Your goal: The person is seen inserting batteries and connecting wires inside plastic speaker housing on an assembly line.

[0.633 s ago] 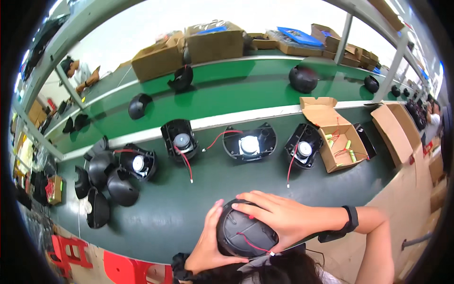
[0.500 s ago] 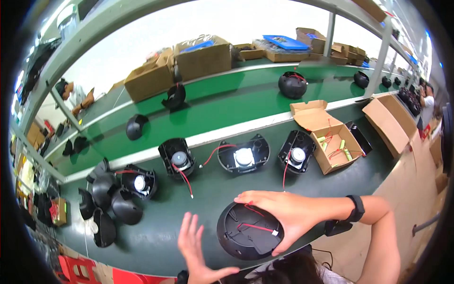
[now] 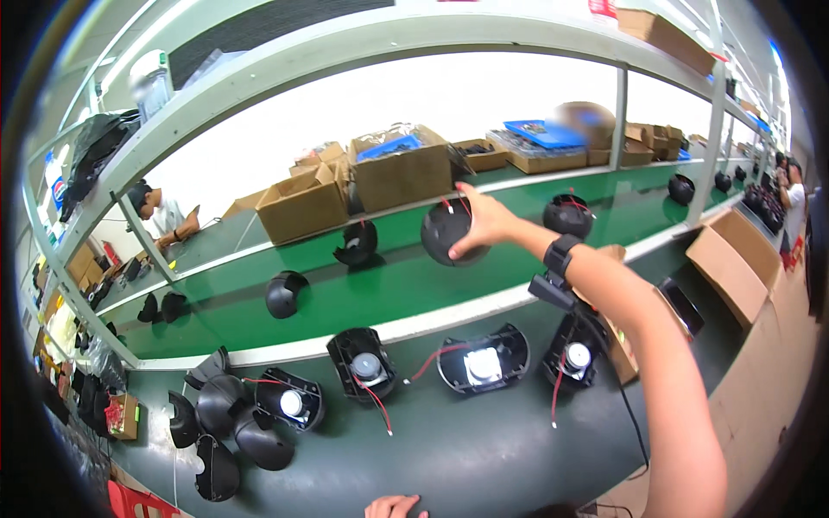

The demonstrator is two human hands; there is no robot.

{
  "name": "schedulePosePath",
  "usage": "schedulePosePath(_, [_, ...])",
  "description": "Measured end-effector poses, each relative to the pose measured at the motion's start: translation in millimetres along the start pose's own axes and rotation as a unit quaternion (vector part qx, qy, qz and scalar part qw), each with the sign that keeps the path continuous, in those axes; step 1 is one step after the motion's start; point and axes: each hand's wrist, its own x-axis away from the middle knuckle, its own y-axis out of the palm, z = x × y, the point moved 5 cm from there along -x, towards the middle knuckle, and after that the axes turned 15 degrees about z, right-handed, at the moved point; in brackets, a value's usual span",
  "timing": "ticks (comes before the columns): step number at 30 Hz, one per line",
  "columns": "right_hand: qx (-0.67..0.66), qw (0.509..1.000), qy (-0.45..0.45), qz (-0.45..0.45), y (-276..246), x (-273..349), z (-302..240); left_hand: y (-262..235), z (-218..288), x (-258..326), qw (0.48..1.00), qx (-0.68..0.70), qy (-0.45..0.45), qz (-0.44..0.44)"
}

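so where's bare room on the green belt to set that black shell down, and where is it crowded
The right hand holds the round black plastic shell over the green conveyor belt. Bare belt lies below it, between the black dome housing and the wired black housing. The dark front bench is crowded: open speaker housings in a row, stacked black shells at left.
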Motion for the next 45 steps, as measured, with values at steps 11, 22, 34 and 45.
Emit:
schedulePosePath(11, [0.081, 0.995, 0.058, -0.007, 71, 0, 74, 8, -23, -5, 0.999, 0.048, 0.011, 0.018])
schedulePosePath(22, [0.007, 0.963, -0.243, -0.113, 77, -87, -126, 1, -36, -7, 0.997, 0.07, 0.0, 0.016])
schedulePosePath(34, [0.314, 0.905, -0.249, -0.146, 238, -84, -53, -1, -38, 1, 0.994, 0.086, 0.037, 0.052])
schedulePosePath(45, [-0.017, 0.992, -0.031, -0.124, 76, -56, -132, -7, -22, 1, 0.995, 0.092, 0.019, 0.04])
